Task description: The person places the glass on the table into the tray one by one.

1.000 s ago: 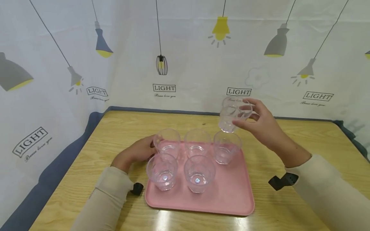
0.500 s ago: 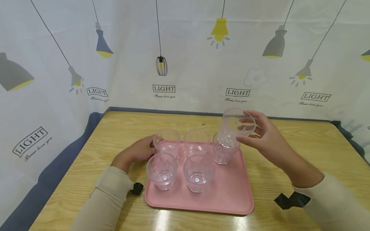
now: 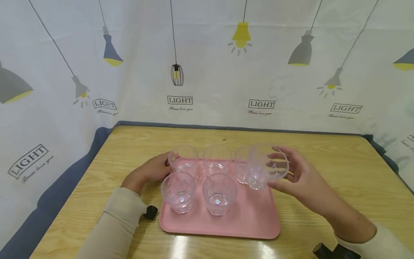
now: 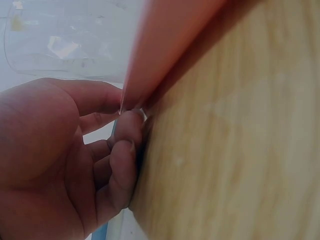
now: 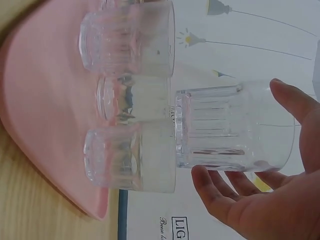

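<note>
My right hand (image 3: pixel 300 180) grips a clear plastic cup (image 5: pixel 225 127) between thumb and fingers. In the right wrist view this cup is held above the rims of the cups standing on the pink tray (image 3: pixel 249 221). From the head view it overlaps the back right cup (image 3: pixel 240 163). My left hand (image 3: pixel 153 168) holds the tray's back left edge; in the left wrist view the tray rim (image 4: pixel 170 40) runs between thumb and curled fingers. Near that hand stand the back left cup (image 3: pixel 183 160) and the front left cup (image 3: pixel 178 192).
Also upright on the tray are the back middle cup (image 3: pixel 217 160) and the front middle cup (image 3: pixel 220 194). Under the tray lies a wooden table (image 3: pixel 310 144), with a lamp-printed curtain (image 3: pixel 210 72) behind and on the sides.
My right hand has lowered its cup from above the table's far edge toward the tray's right side. The left hand has stayed at the tray edge, and the standing cups have not moved.
</note>
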Available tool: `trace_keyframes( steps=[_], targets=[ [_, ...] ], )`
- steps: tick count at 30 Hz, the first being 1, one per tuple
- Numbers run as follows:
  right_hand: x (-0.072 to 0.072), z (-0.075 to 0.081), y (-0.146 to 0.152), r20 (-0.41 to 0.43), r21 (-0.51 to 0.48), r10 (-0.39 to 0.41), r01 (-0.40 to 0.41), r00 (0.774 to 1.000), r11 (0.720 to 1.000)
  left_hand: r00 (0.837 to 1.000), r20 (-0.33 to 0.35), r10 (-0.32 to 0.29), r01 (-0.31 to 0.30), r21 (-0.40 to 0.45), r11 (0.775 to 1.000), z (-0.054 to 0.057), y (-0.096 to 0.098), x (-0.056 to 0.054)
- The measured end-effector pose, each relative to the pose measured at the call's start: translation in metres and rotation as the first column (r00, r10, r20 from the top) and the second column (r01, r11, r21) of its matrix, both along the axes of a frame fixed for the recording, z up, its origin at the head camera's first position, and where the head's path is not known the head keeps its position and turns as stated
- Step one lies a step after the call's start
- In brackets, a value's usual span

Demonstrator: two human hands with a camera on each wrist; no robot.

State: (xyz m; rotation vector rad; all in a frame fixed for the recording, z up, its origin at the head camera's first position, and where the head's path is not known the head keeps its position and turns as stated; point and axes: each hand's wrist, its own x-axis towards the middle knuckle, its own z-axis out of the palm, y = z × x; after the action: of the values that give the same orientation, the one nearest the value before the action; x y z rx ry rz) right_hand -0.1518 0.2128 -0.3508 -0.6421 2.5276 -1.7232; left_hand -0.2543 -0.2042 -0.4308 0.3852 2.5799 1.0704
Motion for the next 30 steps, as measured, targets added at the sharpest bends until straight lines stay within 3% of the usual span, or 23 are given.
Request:
trace_keyframes(
  steps=[7, 15, 24, 30],
  targets=[
    [0.010, -0.009, -0.002, -0.014, -0.026, 0.036, -0.037, 0.999, 0.999, 1.000, -0.006, 0.009, -0.009, -0.013, 1.000, 0.000, -0.004, 0.000],
    [0.008, -0.029, -0.008, 0.100, -0.014, 0.043, -0.041, 0.994, 0.999, 1.000, -0.004, 0.009, -0.009, -0.005, 1.000, -0.002, -0.004, -0.002],
    [0.011, -0.048, -0.008, 0.176, 0.023, 0.039, -0.043, 0.984, 0.999, 0.998, 0.055, 0.002, -0.004, 0.053, 0.999, -0.003, 0.001, -0.006],
    [0.014, -0.056, -0.006, 0.182, 0.028, 0.038, -0.044, 0.983, 0.999, 1.000, -0.006, 0.006, -0.006, -0.010, 1.000, -0.001, 0.006, -0.005]
  ],
)
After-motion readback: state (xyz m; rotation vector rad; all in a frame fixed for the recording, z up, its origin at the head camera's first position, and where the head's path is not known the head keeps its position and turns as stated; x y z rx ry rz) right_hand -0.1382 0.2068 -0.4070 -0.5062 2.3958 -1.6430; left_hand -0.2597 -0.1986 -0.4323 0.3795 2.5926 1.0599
